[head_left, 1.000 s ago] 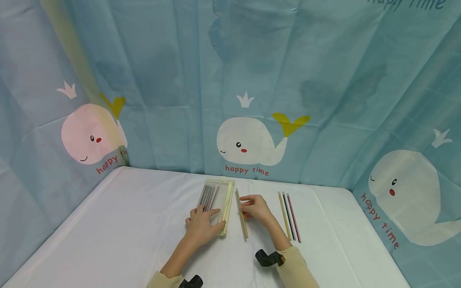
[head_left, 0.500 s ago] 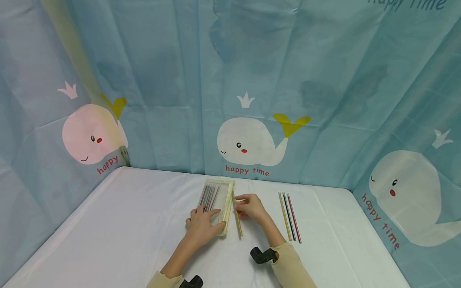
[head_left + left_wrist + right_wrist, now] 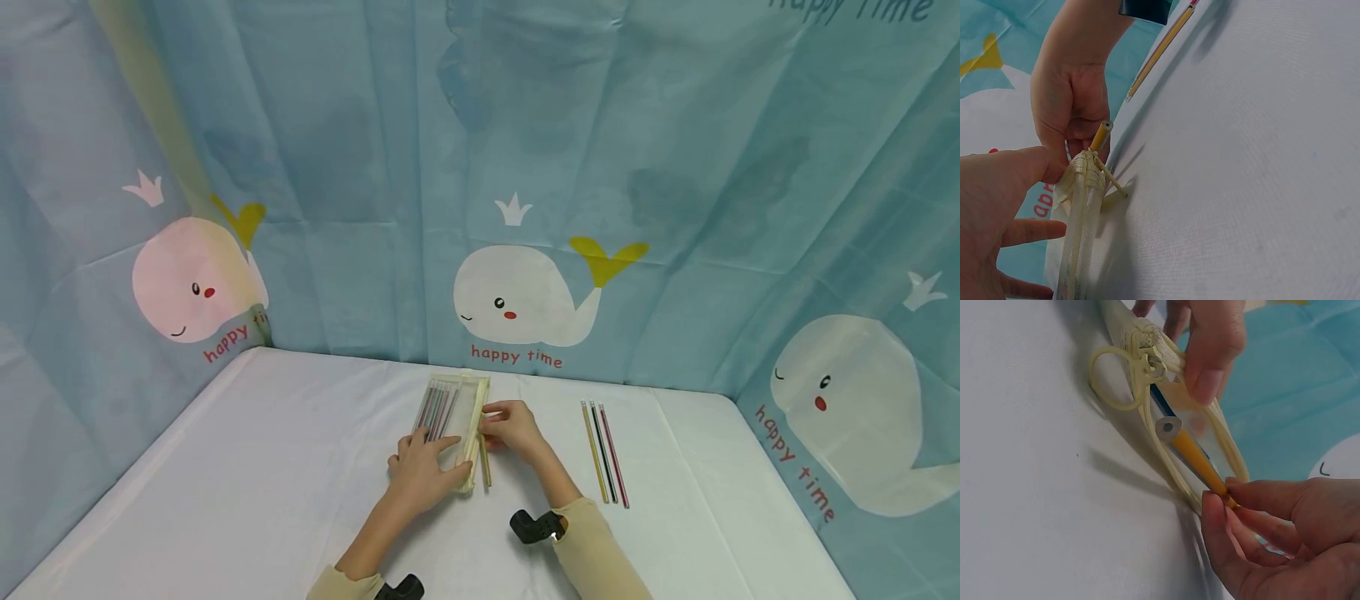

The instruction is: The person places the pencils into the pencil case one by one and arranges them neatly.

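Note:
A see-through zip pencil case (image 3: pixel 467 400) with cream edging lies on the white table, its zip side to the right. Several pencils (image 3: pixel 433 410) show inside at its left. My left hand (image 3: pixel 422 471) rests on the case with fingers spread; in the right wrist view its thumb (image 3: pixel 1209 381) lies at the upper lip of the parted zip opening. My right hand (image 3: pixel 513 423) pinches a yellow pencil (image 3: pixel 1192 455) between thumb and fingers. That pencil lies along the opening, its flat grey end towards the ring-shaped zip pull (image 3: pixel 1113 376).
To the right of my right hand, a yellow pencil (image 3: pixel 595 454), a dark pencil (image 3: pixel 607 454) and a red pencil (image 3: pixel 615 457) lie side by side on the table (image 3: pixel 712 508). A blue curtain (image 3: pixel 337 275) with whale prints hangs behind the table's back edge.
My right hand has carried the yellow pencil left, from beside the case up to its zip opening. The left hand stays on the case.

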Tool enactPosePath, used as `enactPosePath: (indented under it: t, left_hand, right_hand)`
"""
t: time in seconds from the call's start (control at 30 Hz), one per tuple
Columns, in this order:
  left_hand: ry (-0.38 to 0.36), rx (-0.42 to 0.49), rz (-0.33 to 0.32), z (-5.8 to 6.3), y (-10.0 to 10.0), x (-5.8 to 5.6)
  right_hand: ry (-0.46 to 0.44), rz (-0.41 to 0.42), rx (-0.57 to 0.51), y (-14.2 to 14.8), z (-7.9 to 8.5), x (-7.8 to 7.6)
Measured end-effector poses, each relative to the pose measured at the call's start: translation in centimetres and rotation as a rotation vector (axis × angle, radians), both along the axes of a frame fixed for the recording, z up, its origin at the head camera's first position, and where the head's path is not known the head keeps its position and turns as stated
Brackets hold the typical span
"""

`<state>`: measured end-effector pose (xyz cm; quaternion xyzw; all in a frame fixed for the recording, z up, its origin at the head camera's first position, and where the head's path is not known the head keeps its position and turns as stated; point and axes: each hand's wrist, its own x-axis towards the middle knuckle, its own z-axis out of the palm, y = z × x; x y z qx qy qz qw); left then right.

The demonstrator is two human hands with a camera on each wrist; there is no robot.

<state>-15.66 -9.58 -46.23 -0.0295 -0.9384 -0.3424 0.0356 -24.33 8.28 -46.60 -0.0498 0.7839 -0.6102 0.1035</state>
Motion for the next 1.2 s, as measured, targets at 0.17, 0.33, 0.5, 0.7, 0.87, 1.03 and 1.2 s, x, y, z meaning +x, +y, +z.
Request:
enactPosePath:
  t: [0.17,0.33,0.5,0.7,0.87,1.03,1.2]
  left_hand:
    - [0.0,0.001,0.001,0.0,0.0,0.0]
    - [-0.006,0.0,0.003,-0.1,0.0,-0.1]
    - [-0.008,0.003,0.001,-0.1,0.0,-0.1]
    - [-0.008,0.004,-0.002,0.1,0.0,-0.1]
    - [-0.013,0.004,-0.003,0.0,0.0,-0.1]
    - [-0.012,0.001,-0.003,-0.1,0.0,-0.1]
    - [-0.01,0.002,-0.003,-0.1,0.0,-0.1]
  right_hand:
    - [-0.008,-0.01,-0.033,-0.4,-0.2,-0.2]
    - [-0.02,-0.041,-0.062,-0.7,-0.2,-0.3]
    - [-0.027,-0.073,-0.094,-1.0,-0.4,-0.3]
    - [-0.032,-0.084,-0.112,-1.5,-0.7,-0.3]
    - [-0.023,-0.082,-0.106,-1.8,-0.6,0.0]
    - [-0.025,-0.074,-0.114,-1.7,-0.3,0.2]
    - [-0.018,-0.063,-0.126,-1.2,-0.2,0.3]
